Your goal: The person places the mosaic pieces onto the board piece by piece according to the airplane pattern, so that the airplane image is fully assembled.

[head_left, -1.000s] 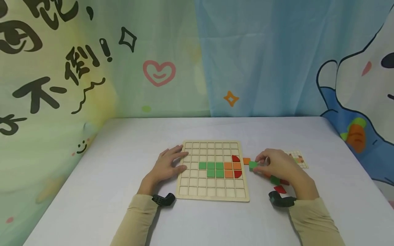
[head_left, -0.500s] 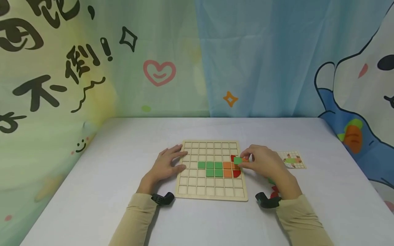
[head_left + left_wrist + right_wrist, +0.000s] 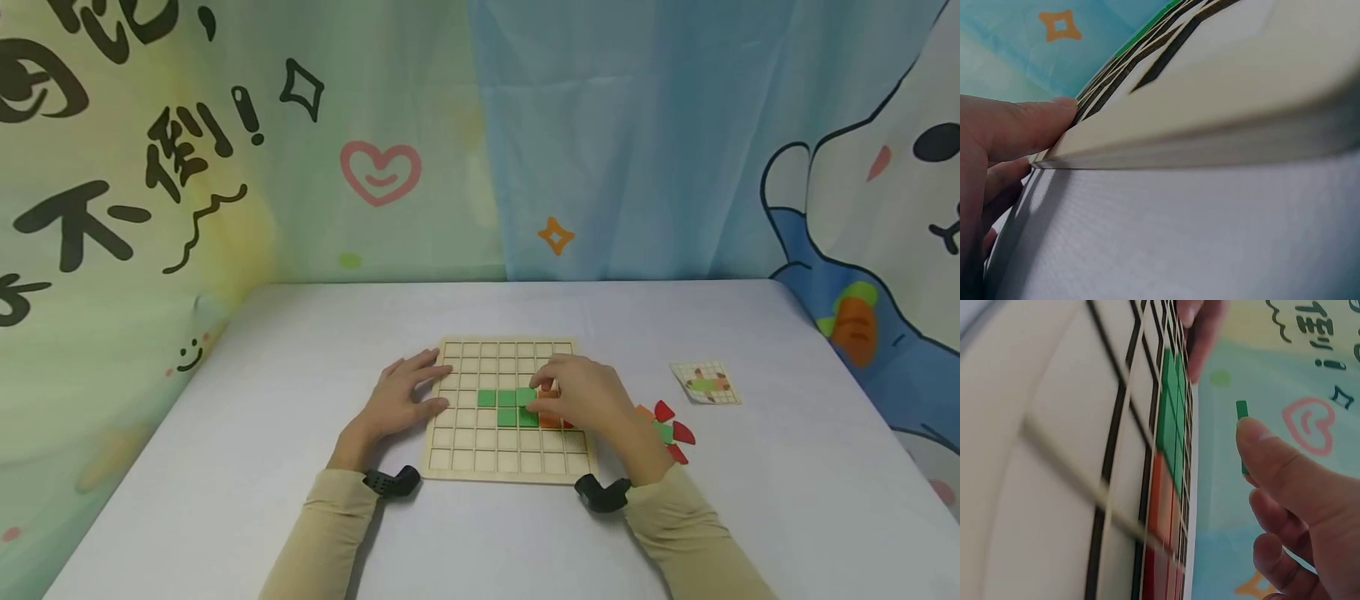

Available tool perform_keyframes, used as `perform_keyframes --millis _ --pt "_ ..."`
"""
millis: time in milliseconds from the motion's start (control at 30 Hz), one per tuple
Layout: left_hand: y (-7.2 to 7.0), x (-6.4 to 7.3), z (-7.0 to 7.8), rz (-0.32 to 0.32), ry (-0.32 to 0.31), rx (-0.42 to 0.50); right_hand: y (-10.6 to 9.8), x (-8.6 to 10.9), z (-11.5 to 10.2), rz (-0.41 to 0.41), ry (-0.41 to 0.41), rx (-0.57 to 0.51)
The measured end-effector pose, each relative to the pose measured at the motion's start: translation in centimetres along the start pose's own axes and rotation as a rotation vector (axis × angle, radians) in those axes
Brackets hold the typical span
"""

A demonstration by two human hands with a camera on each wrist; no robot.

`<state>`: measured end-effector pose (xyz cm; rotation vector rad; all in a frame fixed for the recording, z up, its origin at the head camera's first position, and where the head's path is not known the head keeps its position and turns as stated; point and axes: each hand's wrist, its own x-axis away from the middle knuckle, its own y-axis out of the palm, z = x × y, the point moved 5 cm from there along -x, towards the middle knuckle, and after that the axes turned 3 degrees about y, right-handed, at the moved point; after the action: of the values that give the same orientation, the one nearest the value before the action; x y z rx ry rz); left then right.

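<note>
A wooden grid board (image 3: 507,478) lies on the table, with green square tiles (image 3: 487,398) and orange square tiles (image 3: 550,420) set in its middle rows. My left hand (image 3: 401,400) rests at the board's left edge, fingers spread; in the left wrist view its thumb (image 3: 1035,128) touches the rim. My right hand (image 3: 581,392) pinches another green square tile (image 3: 1242,409) between thumb and fingertips. The right wrist view shows this tile raised off the board, edge-on. Red pieces at the right end of the pattern are mostly hidden behind my right hand.
Right of the board lies a loose group of tiles, with red rounded pieces (image 3: 683,432), a green tile (image 3: 663,431) and an orange one partly behind my wrist. Farther back is a small pattern card (image 3: 707,383). A printed curtain (image 3: 637,142) hangs behind the table.
My right hand has carried the green tile leftward from the loose pieces, over the board's right edge, to above the green tiles. The left hand stays at the board's edge.
</note>
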<state>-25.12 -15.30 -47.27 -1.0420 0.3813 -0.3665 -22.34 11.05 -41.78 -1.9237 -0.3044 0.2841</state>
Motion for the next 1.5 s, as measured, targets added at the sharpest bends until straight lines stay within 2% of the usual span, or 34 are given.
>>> perform_keyframes --millis 167,300,533,933,1500 --pt "0.0 0.1 0.1 0.0 0.005 -0.007 0.7 -0.5 -1.7 0.01 -0.028 0.004" --pt "0.0 0.0 0.1 0.007 0.017 0.002 1.2 -0.9 -2.6 0.004 -0.003 0.009" --pt "0.1 0.1 0.1 0.056 0.041 0.007 2.0 -1.2 -3.6 0.008 0.042 -0.047" --pt "-0.2 0.0 0.3 -0.006 0.0 0.013 3.2 -1.0 -4.0 -0.017 0.083 -0.099" --pt "-0.1 -0.1 0.1 -0.021 -0.008 0.002 4.0 -1.0 -4.3 -0.012 0.054 -0.105"
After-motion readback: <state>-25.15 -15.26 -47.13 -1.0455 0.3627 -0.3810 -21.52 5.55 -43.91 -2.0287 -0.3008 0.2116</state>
